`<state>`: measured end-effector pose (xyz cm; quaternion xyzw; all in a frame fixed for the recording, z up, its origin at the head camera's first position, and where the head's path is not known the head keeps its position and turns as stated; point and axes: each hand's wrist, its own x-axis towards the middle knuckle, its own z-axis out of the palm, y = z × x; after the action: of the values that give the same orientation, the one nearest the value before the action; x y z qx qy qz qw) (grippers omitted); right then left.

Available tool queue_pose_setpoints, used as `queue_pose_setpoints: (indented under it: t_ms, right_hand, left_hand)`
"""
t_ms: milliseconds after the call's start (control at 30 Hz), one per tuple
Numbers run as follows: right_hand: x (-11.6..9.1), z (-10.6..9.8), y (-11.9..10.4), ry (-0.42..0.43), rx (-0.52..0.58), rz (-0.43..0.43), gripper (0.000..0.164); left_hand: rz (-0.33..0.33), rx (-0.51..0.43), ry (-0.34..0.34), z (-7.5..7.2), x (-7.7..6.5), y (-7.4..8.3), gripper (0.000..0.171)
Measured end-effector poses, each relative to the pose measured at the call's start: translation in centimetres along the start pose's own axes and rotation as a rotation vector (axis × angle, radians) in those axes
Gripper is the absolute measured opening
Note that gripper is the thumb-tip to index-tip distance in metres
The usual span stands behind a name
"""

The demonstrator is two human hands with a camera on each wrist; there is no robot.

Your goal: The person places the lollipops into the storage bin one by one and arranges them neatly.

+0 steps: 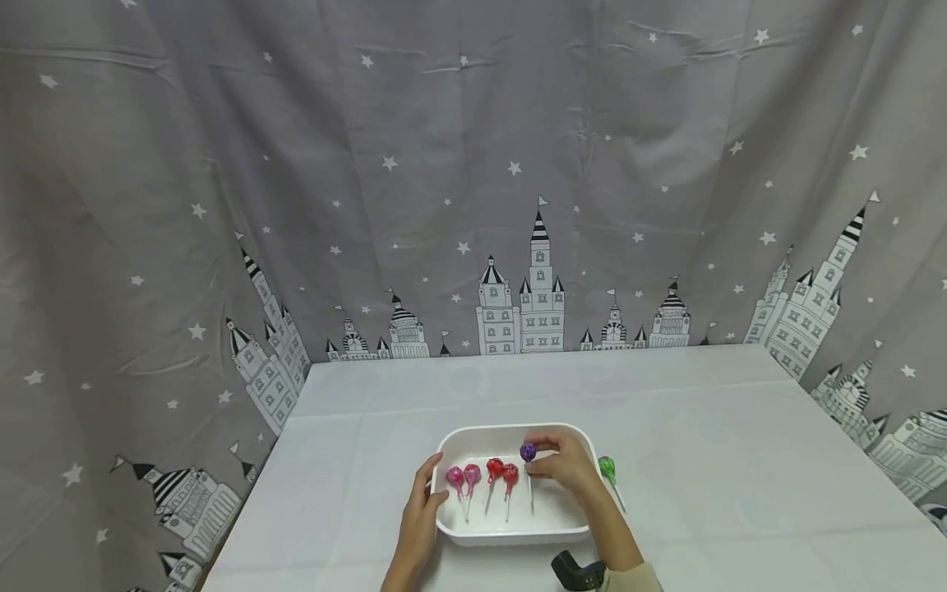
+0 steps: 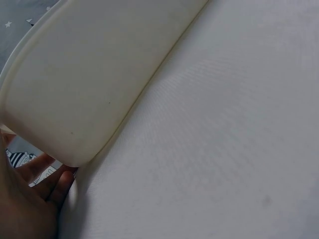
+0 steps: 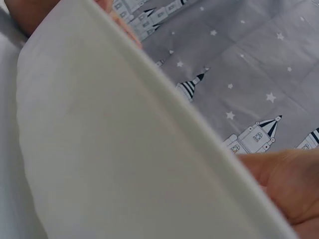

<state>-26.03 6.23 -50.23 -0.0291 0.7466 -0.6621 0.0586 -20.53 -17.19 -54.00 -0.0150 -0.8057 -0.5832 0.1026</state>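
Note:
A white rectangular tray (image 1: 518, 539) stands on the table. My left hand (image 1: 419, 518) holds its left side, thumb at the rim and fingers along the outside; in the left wrist view the fingertips (image 2: 65, 181) are at the tray's lower corner. My right hand (image 1: 568, 464) reaches over the tray and pinches a purple lollipop (image 1: 528, 452) near its head, stick pointing toward me. Left of it in the tray lie two red lollipops (image 1: 510, 474) and two pink lollipops (image 1: 472, 474). In the right wrist view the tray's wall (image 3: 109, 129) hides the lollipops.
Outside the tray, close to its right side, a green lollipop (image 1: 607, 469) lies on the white-covered table (image 1: 740, 460). Behind the table hangs a grey curtain (image 1: 414, 271) with castles and stars. A black device (image 1: 577, 571) sits at my right wrist.

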Motion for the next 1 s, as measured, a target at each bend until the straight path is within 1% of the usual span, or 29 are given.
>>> queue_pose_setpoints:
  t_ms: [133, 233, 400, 533, 600, 767, 800, 833, 1000]
  right_hand:
    - [0.0, 0.0, 0.1, 0.011, -0.12, 0.01, 0.035]
    - [-0.1, 0.1, 0.1, 0.004, -0.18, 0.011, 0.034]
    - [-0.4, 0.2, 0.2, -0.027, -0.195, 0.034, 0.035]
    - [-0.7, 0.3, 0.3, -0.029, -0.19, 0.049, 0.033]
    - [-0.7, 0.3, 0.3, -0.027, -0.198, 0.046, 0.032]
    - [-0.7, 0.4, 0.4, -0.031, -0.218, 0.064, 0.028]
    - [-0.8, 0.4, 0.4, -0.032, -0.217, 0.073, 0.027]
    - [-0.8, 0.4, 0.4, -0.034, -0.214, 0.077, 0.027]
    - [-0.8, 0.4, 0.5, -0.025, -0.217, 0.083, 0.027]
  left_hand:
    - [0.014, 0.003, -0.006, -0.1, 0.2, 0.0, 0.054]
    - [0.008, 0.003, -0.004, -0.1, 0.2, 0.1, 0.053]
    - [-0.005, 0.003, 0.001, -0.1, 0.0, 0.1, 0.054]
    - [-0.015, 0.01, 0.003, -0.1, -0.1, 0.4, 0.053]
    - [-0.021, 0.007, 0.002, -0.1, -0.2, 0.9, 0.053]
    - [-0.032, 0.001, -0.002, -0.4, -0.7, 3.3, 0.052]
    - [-0.027, 0.011, -0.002, -0.4, -0.8, 3.3, 0.052]
    - [-0.021, 0.02, -0.003, -0.4, -0.8, 3.0, 0.052]
    - [-0.016, 0.032, 0.0, -0.1, -0.1, 0.2, 0.054]
